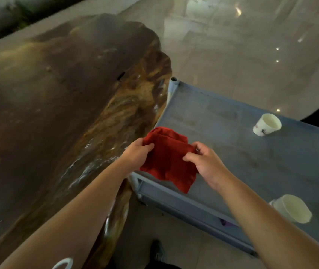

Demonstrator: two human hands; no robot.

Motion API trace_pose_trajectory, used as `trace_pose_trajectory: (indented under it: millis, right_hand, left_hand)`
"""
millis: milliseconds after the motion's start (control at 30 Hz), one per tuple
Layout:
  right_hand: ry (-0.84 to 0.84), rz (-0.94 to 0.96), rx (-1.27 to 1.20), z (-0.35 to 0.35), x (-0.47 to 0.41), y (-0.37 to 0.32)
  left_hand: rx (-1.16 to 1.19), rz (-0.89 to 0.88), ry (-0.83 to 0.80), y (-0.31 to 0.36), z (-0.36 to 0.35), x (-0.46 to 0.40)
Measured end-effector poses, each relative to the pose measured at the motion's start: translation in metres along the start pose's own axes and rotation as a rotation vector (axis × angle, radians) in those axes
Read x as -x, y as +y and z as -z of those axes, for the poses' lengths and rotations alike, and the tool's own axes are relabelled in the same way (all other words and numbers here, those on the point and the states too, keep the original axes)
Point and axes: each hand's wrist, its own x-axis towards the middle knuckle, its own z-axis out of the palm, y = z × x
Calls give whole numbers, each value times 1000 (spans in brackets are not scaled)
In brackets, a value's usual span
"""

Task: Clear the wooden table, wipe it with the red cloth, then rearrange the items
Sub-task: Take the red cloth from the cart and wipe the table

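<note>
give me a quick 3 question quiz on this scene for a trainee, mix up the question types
1. True or false: the red cloth is lying flat on the wooden table.
2. Multiple choice: where do the white cups stand? A) on the wooden table B) on the grey shelf C) on the floor
3. Fill in: the cloth is held by ____ hand(s).

Key
1. False. It is held up between the left hand and the right hand, over the near corner of the shelf.
2. B. One cup stands farther back, another nearer the person.
3. Both; each hand has a grip on one side of the cloth.
</note>
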Motion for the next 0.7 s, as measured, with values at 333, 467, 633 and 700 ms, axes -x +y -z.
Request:
trace_pose_trajectory:
  millis: [333, 467, 633, 700]
  right_hand:
    - [-438, 51, 29, -123, 10, -61]
    - [-640, 25, 91, -224, 30, -67]
    - [-771, -19, 197, -324, 62, -62]
    - [-822, -9, 246, -369, 79, -58]
  left_hand:
    - [473, -95, 153, -33, 145, 117]
    - [534, -119, 353, -86, 222, 176]
    - [574, -127, 536, -143, 285, 235]
    - [616, -124, 595, -168, 313, 263]
